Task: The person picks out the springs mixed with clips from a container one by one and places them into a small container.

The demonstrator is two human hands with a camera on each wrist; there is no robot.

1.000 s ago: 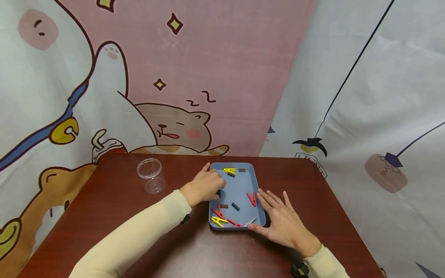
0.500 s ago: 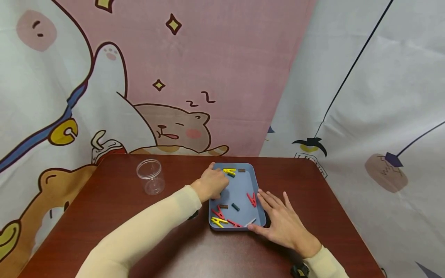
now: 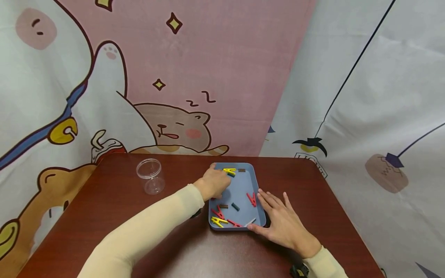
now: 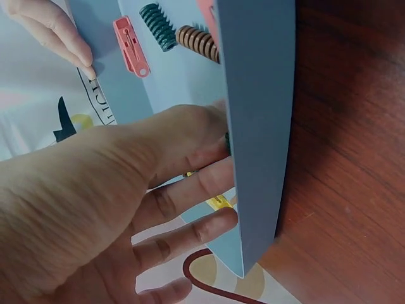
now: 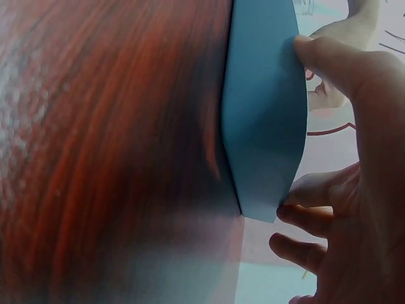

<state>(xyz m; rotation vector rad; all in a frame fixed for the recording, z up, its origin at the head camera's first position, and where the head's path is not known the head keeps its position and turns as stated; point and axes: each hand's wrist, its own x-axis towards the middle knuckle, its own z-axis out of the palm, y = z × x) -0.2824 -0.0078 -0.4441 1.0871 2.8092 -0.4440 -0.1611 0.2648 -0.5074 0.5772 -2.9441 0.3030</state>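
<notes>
My left hand reaches over the left wall of a blue tray. In the left wrist view its thumb and index finger pinch a dark green spring, mostly hidden behind the tray wall; the other fingers extend loosely. My right hand spreads across the tray's near right corner, thumb and fingertips touching the rim. Inside lie a green spring, brown springs, red clips, yellow clips and a thin white piece. Another green spring sits beside the far yellow clip.
A transparent jar without a lid stands left of the tray on the brown wooden table. Behind the table hangs a cartoon-printed cloth. The tray's raised walls surround the small parts.
My left hand has shifted slightly right and farther into the tray, covering the dark item seen by its fingers a second ago. The right hand, tray and jar stay put.
</notes>
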